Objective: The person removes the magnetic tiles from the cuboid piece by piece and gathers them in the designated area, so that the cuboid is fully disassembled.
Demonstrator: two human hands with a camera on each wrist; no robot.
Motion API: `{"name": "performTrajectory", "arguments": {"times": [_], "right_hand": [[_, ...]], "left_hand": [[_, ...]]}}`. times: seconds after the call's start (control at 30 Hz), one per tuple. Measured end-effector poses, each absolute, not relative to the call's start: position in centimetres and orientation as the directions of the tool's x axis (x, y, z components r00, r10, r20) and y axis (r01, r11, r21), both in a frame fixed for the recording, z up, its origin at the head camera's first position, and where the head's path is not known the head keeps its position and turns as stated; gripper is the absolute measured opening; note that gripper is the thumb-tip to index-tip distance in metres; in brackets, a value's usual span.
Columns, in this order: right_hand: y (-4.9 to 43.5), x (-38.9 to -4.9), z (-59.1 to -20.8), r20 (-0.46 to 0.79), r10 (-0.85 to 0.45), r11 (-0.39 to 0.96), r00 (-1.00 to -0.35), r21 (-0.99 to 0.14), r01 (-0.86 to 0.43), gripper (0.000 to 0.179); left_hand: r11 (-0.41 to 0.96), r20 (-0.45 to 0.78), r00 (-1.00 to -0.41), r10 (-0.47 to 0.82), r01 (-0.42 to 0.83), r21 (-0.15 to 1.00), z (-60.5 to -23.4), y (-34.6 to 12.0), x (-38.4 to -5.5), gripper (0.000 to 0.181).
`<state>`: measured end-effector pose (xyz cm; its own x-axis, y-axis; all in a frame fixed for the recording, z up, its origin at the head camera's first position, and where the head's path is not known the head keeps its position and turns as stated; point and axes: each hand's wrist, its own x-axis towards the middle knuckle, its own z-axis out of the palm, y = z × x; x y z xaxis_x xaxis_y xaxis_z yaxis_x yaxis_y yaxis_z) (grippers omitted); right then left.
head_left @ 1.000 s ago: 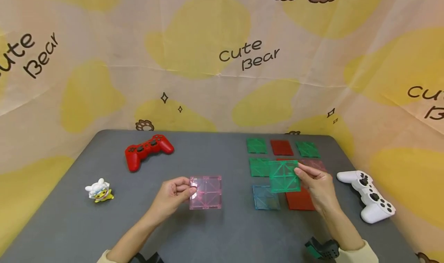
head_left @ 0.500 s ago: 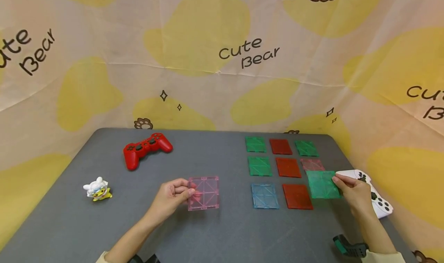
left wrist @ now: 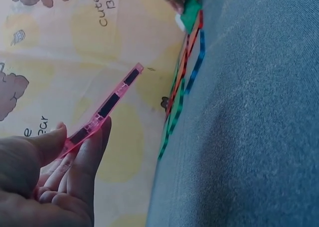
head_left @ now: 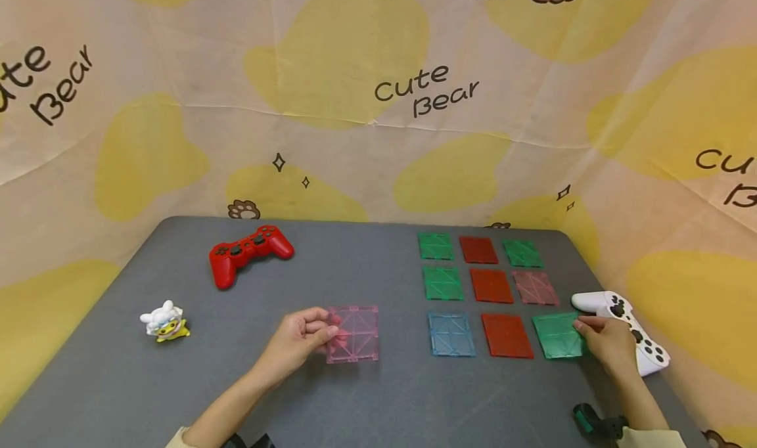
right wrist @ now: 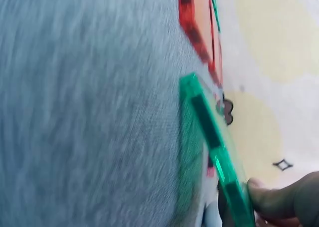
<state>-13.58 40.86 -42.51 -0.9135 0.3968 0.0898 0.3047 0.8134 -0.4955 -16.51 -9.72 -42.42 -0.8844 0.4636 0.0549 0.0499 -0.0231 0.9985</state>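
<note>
My left hand [head_left: 298, 343] pinches a clear pink square magnetic tile [head_left: 362, 333] by its left edge, and the left wrist view shows that tile [left wrist: 107, 107] raised off the table. On the right, my right hand [head_left: 609, 344] pinches the right edge of a green magnetic tile [head_left: 556, 336] at the near right corner of a grid of tiles. In the right wrist view this green tile [right wrist: 214, 142] is tilted, one edge close to the cloth. Beside it lie a red tile [head_left: 507, 336] and a blue tile [head_left: 452, 334]; a pink tile [head_left: 535, 288] is behind it.
A white game controller [head_left: 627, 330] lies just right of my right hand, partly covered by it. Further back in the grid are more green and red tiles [head_left: 491, 286]. A red controller [head_left: 251, 254] and a small toy figure [head_left: 166, 322] are on the left of the grey table [head_left: 355, 408].
My right hand has carried the green tile rightward from above the grid, then down to the near right corner. My left hand stays nearly in place with the pink tile.
</note>
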Motion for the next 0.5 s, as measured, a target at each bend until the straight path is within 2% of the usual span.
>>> {"name": "performTrajectory", "arguments": {"times": [0.17,0.37,0.5], "right_hand": [[40.6,-13.9,-42.5,0.186,0.319,0.875,-0.929,-0.435,0.214,0.025],[40.7,-14.3,-42.0,0.022,0.281,0.893,-0.96,-0.372,0.253,0.036],[40.5,-14.3,-42.0,0.012,0.241,0.911,-0.971,-0.347,0.222,0.038]], "left_hand": [[0.009,0.0,-0.866,0.499,0.005,1.0,-42.5,-9.3,-16.3,0.037],[-0.026,-0.037,-0.826,0.562,-0.062,0.998,-42.4,-8.9,-15.7,0.042],[-0.066,-0.063,-0.8,0.597,-0.127,0.99,-42.5,-8.4,-15.2,0.046]]}}
